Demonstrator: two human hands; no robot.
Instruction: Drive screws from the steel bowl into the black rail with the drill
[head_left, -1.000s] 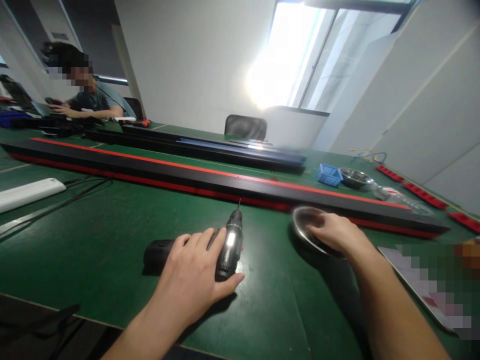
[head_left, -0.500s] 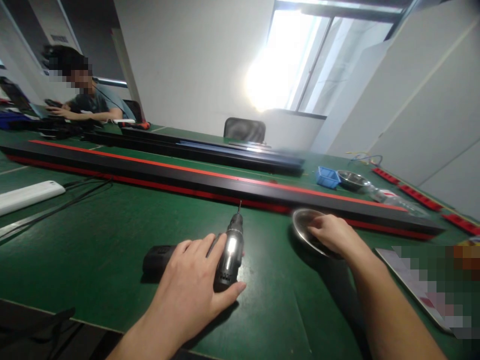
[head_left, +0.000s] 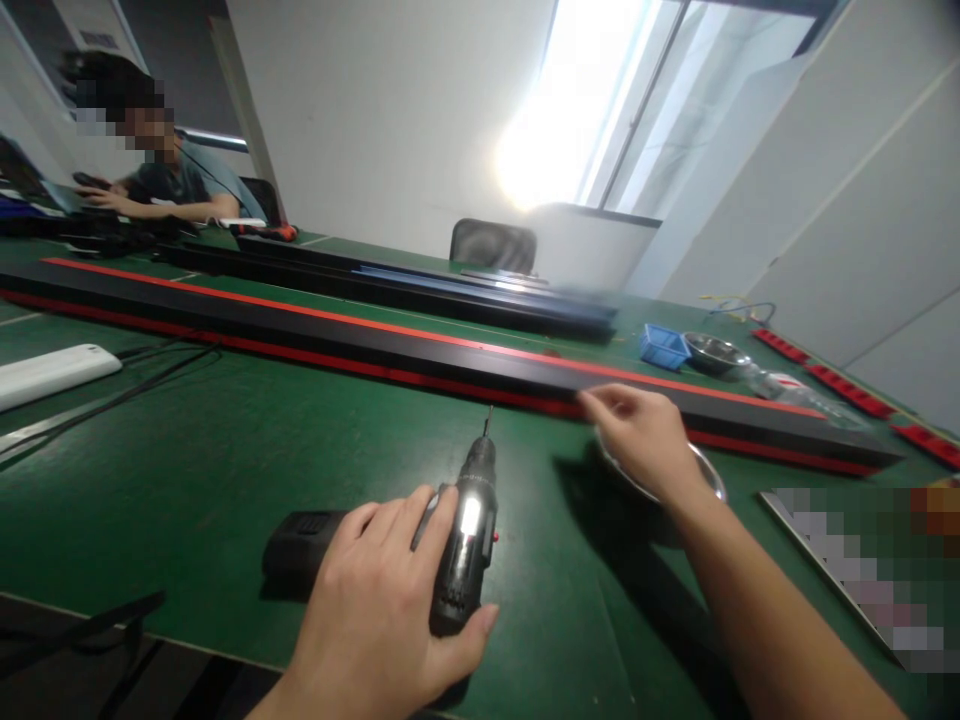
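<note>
My left hand point(head_left: 390, 590) is wrapped over a cordless drill point(head_left: 472, 530) that lies on its side on the green table, its bit pointing away toward a long black and red bar point(head_left: 420, 345). Above a round metal bowl point(head_left: 709, 470) hovers my right hand point(head_left: 637, 430), thumb and fingertips pinched together near the bar's front side. Whatever those fingers hold is too small or blurred to make out. The hand and forearm cover much of the bowl, so its contents are hidden.
Behind the bar lie more dark bars point(head_left: 390, 285). A blue plastic bin point(head_left: 664, 347) and a second metal bowl point(head_left: 716, 353) stand at the back right. A white power strip point(head_left: 56, 375) with black cables lies left. Across the table sits a person point(head_left: 195, 185).
My right hand has risen out of the metal bowl and moved slightly left toward the bar. The left hand stays on the drill. The view has tilted down a little.
</note>
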